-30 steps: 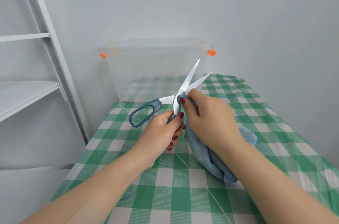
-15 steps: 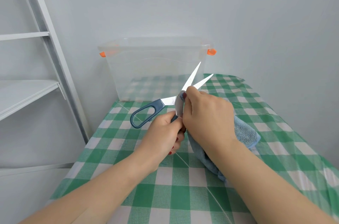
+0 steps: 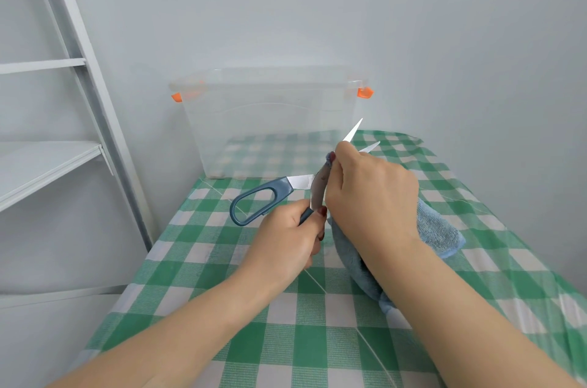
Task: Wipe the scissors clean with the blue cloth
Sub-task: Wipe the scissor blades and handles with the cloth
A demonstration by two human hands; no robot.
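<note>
The steel-bladed scissors with slate-blue plastic handles (image 3: 287, 186) are held in the air above the middle of the bench (image 3: 286, 340), just in front of the box. They are spread open in an X. One long oval handle loop sticks out towards 9 o'clock, free of any hand. The two pointed blade tips aim towards 1 o'clock. The blades are smooth and bright, and one flat face near the pivot carries a few dark specks.

The left hand (image 3: 287, 240) grips the other handle, its fingers (image 3: 320, 213) curled round it so that only a short blue stub shows. The right hand (image 3: 371, 194) has its fingers (image 3: 341, 152) pinched on the upper blade through a fold of the blue looped-pile cloth (image 3: 435, 228). The rest of the cloth hangs soft and bunched under the palm and wrist, towards 4 o'clock of the scissors.

The bench wears a glossy green-and-white checked covering with sharp fold creases. At 12 o'clock stands a clear plastic storage box (image 3: 270, 127) with orange clips (image 3: 364, 92) at its upper corners, set against a plain pale wall. At 9 o'clock is a white metal shelf unit (image 3: 44, 162) with flat shelves and a slanted upright.
</note>
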